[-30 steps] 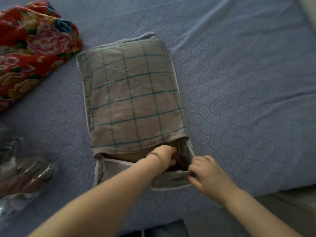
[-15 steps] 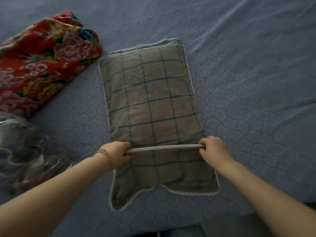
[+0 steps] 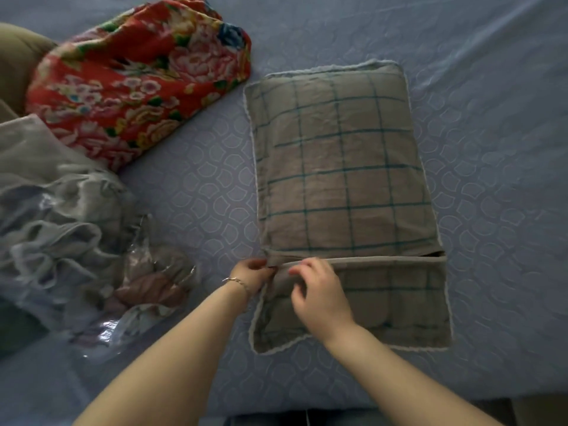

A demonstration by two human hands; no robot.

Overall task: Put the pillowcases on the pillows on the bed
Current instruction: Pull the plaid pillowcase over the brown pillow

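The pillowcase [image 3: 341, 167] hides its pillow, the red floral cloth [image 3: 138, 81] runs off the far edge, and the grey bundle [image 3: 46, 192] off the left.

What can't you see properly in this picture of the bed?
All from the head view:
1. The pillow itself: the checked pillowcase covers it.
2. What the right hand does at the hem: its own back hides the fingertips.
3. What is in the plastic bag: glare and crumples blur it.
4. The brown thing at top left: cut off by the picture's edge.
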